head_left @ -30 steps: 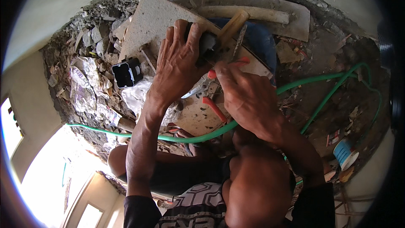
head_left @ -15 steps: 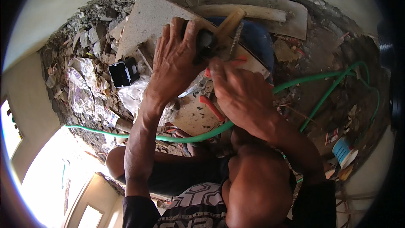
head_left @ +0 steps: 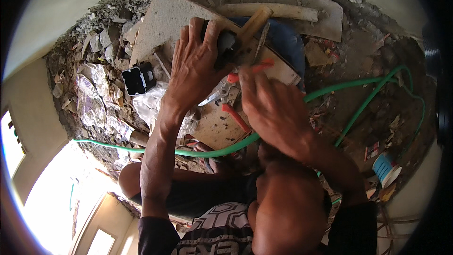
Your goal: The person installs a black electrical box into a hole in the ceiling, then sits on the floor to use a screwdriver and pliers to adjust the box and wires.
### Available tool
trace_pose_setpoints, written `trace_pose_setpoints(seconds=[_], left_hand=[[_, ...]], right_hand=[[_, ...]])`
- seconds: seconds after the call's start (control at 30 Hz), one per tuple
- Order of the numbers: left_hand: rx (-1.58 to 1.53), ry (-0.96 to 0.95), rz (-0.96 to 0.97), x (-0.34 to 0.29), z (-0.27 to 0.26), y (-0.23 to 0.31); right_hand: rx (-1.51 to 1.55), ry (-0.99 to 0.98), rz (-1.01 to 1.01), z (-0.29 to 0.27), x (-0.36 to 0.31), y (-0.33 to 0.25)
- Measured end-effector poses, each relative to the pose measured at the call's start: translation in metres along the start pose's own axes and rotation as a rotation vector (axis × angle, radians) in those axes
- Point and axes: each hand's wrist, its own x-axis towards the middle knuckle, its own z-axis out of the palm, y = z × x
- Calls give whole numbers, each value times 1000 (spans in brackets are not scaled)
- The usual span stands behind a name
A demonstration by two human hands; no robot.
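Note:
My left hand [head_left: 193, 61] is wrapped round a black plastic electrical box [head_left: 227, 42], pressing it against the pale board [head_left: 165, 16]. Close to the box's near side, my right hand [head_left: 271, 101] is closed, its fingers smeared by motion; what they hold is hidden. A wooden hammer handle [head_left: 257, 21] slants away beside the box, and a thin metal rod [head_left: 262, 42] lies next to it. Pliers with red grips [head_left: 236, 117] lie on the board under my right hand, partly covered. A second black electrical box [head_left: 137, 80] sits to the left, its open side showing.
A green hose [head_left: 226, 151] runs across in front of my legs and loops at the right. Rubble [head_left: 106, 42] and crumpled clear plastic [head_left: 92, 94] lie at the left. Beyond the board are a blue container [head_left: 288, 42] and a curved plank [head_left: 325, 16]. A blue-and-white spool [head_left: 387, 171] lies at the right.
My right hand has shifted slightly toward me and to the right, away from the box. The box has turned a little in my left hand, showing a greyer face.

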Motion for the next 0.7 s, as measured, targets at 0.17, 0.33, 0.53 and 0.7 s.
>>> trace_pose_setpoints(seconds=[0.17, 0.33, 0.53, 0.7], left_hand=[[-49, 12, 11, -2, -3, -3], [-7, 21, -5, -1, 2, -3], [0, 53, 10, -3, 6, -4], [-40, 33, -53, -3, 2, -2]], right_hand=[[-32, 28, -15, 3, 6, 0], [-86, 92, -28, 18, 10, 2], [-92, 102, -5, 16, 8, 1], [30, 96, 29, 23, 20, -1]])
